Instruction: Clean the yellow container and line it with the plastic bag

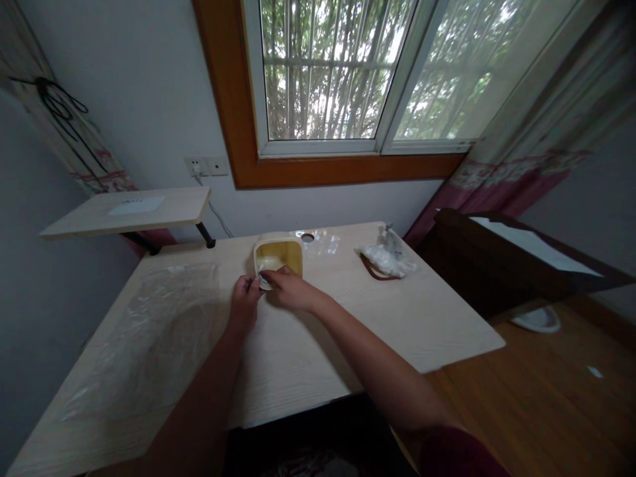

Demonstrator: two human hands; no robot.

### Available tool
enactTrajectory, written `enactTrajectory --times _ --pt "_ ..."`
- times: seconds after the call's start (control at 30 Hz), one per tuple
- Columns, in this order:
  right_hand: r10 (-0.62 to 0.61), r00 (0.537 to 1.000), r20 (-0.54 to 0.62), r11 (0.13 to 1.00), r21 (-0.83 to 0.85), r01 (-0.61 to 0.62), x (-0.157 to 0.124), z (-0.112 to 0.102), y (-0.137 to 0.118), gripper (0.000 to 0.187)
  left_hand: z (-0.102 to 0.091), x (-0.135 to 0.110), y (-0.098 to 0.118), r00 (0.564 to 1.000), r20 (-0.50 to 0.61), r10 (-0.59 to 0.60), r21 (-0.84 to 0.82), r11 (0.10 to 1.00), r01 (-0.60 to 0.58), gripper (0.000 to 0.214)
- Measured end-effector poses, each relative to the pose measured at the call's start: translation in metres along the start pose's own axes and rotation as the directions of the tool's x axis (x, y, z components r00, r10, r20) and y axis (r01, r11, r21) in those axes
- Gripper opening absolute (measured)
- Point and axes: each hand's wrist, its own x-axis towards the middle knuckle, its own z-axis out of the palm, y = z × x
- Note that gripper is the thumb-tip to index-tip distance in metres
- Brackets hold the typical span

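At left, a creased clear sheet (163, 331) is spread on the pale, wood-grained table (397, 311). Work seems under way, the remainder unclear, at the rounded, yellow-lined tub (278, 249): its near-left corner is met by the left hand (246, 301) and right hand (288, 289), fingers closely curled, anything pinched being indistinguishable. At right, a crumpled whitish bag (390, 258) is seen.

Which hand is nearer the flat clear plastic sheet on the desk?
Left. The left hand is just right of the clear plastic sheet, at the near-left corner of the yellow container; the right hand is farther right, at the container's near side.
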Motion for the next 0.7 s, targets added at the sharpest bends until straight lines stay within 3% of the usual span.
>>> enactTrajectory --times 0.17,0.37,0.53,0.7 --pt "-0.113 0.992 -0.054 0.993 -0.018 0.113 -0.028 -0.005 -0.008 0.057 0.000 -0.001 0.000 1.000 -0.012 -0.002 -0.017 1.000 0.002 0.036" --pt "-0.045 0.998 -0.041 0.988 -0.151 0.038 -0.041 -0.011 -0.018 0.051 0.004 -0.004 -0.001 1.000 0.006 -0.014 -0.027 1.000 0.015 0.036" --pt "0.101 0.994 0.031 0.961 -0.263 -0.089 -0.029 -0.017 -0.017 0.042 0.006 -0.003 -0.002 0.999 0.002 -0.034 -0.040 0.999 0.034 0.037" --pt "0.184 0.977 0.112 0.931 -0.337 -0.137 0.003 -0.017 -0.012 0.038 0.003 -0.001 -0.005 0.999 0.017 -0.033 -0.021 0.999 0.033 0.037"
